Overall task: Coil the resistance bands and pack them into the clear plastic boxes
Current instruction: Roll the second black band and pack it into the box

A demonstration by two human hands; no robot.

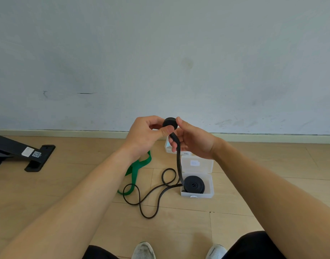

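Observation:
My left hand (144, 136) pinches a small rolled-up start of a black resistance band (170, 123) between thumb and fingers. My right hand (193, 141) holds the same band just below the roll, its strap running through the curled fingers. The rest of the black band (151, 195) hangs down and lies in loose loops on the floor. An open clear plastic box (209, 191) on the floor holds a coiled black band (194, 184). A green band (137, 170) lies loose on the floor, partly behind my left forearm. A second clear box (167, 148) shows behind my right hand.
A black metal stand foot (39, 158) with a QR sticker sits at the left. The wall and skirting board run across close behind the boxes. My knees and two grey-white shoes (143, 250) are at the bottom edge. The floor is light wood.

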